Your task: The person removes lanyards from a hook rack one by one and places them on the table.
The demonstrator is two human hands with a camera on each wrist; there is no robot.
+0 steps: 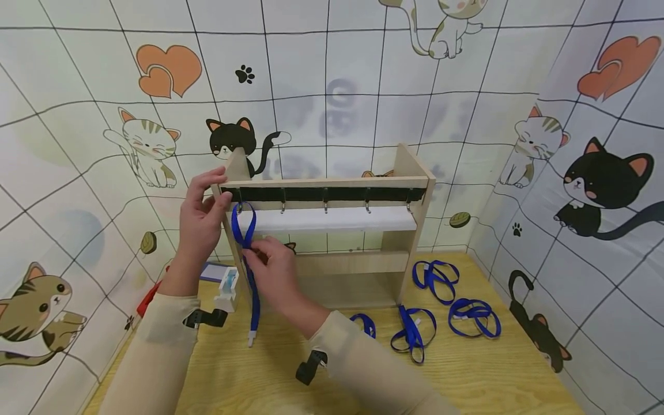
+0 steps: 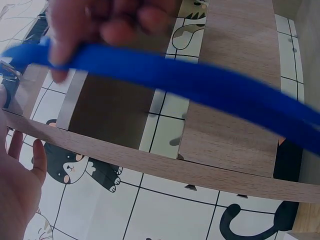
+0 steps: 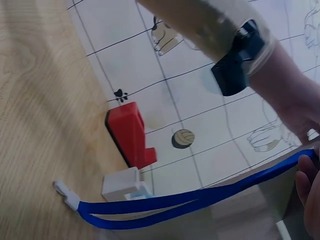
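A blue lanyard (image 1: 254,294) hangs down the left side of a small wooden rack (image 1: 332,183). Its upper loop lies at the leftmost metal hook on the rack's black strip (image 1: 306,194); whether the hook carries it I cannot tell. With thumb and fingers, my right hand (image 1: 275,268) pinches the lanyard just below that loop. A white clip (image 3: 67,195) dangles at the lower end. My left hand (image 1: 201,216) is at the rack's upper left corner, thumb near the front and the other fingers loosely along the outer side panel (image 2: 165,159).
Several coiled blue lanyards (image 1: 474,317) lie on the wooden table (image 1: 311,380) to the right. Left of the rack stand a white holder (image 1: 226,291) and a red object (image 3: 129,132). More hooks line the strip above a white shelf (image 1: 332,219). Patterned walls enclose the table.
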